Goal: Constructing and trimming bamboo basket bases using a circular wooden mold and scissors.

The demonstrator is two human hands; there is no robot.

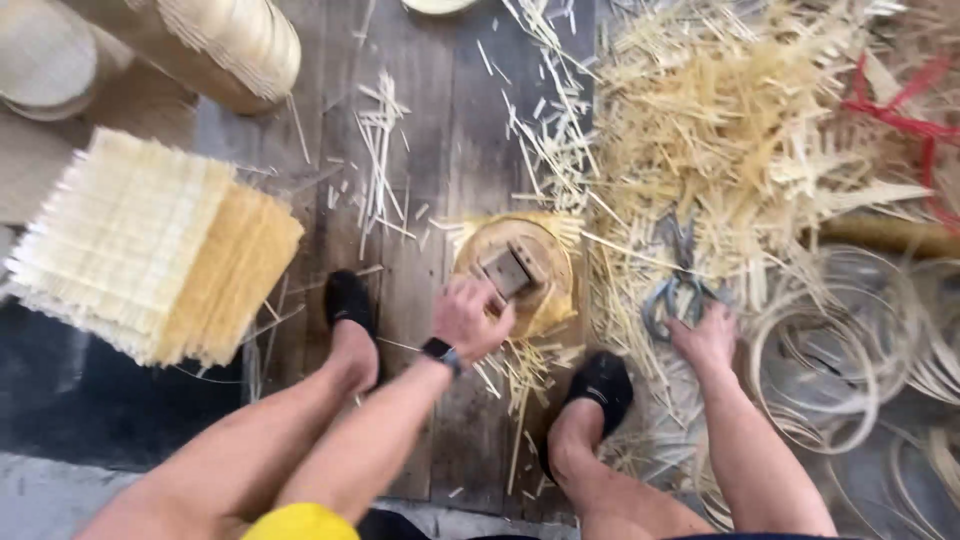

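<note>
while our left hand (pixel 470 318) clamps the wooden block (pixel 508 272) down on the round woven disc (pixel 520 270) to steady it, our right hand (pixel 706 338) closes on scissors (pixel 676 285) lying right, beside the bamboo trimmings (pixel 720 130).

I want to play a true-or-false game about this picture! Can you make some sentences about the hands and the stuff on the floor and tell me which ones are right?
1. The left hand rests on a round wooden block with a small handle. True.
2. The right hand holds a hammer. False: it is at the handles of grey scissors.
3. A stack of square woven mats lies to the left. True.
4. The person is barefoot. False: black shoes are on both feet.
5. Loose straw cuttings are heaped behind the scissors. True.
6. The thin round hoops lie beside the mats. False: they are by the right hand.
</note>
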